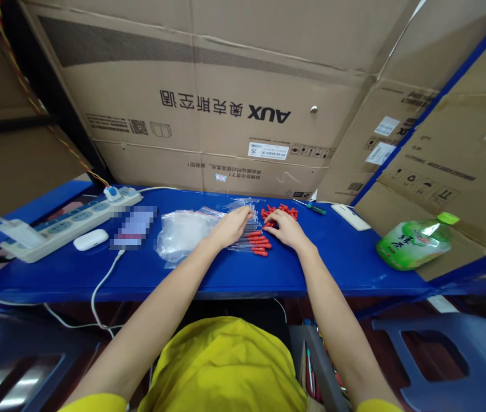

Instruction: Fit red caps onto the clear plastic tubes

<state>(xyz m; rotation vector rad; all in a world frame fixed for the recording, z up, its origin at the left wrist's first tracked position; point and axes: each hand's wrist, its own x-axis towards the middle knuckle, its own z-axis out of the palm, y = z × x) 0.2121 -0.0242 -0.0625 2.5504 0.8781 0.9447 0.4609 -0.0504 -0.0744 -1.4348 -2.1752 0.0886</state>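
Note:
My left hand rests on a row of clear thin tubes with red caps lying on the blue shelf; its fingers are curled over the tubes. My right hand sits just right of them, fingers bent, pinching at a red cap near a loose pile of red caps. A heap of clear plastic bags lies left of my left hand.
A white power strip, a white earbud case and a blurred phone lie at left. A screwdriver, a white remote-like object and a green bottle lie at right. Cardboard boxes wall the back.

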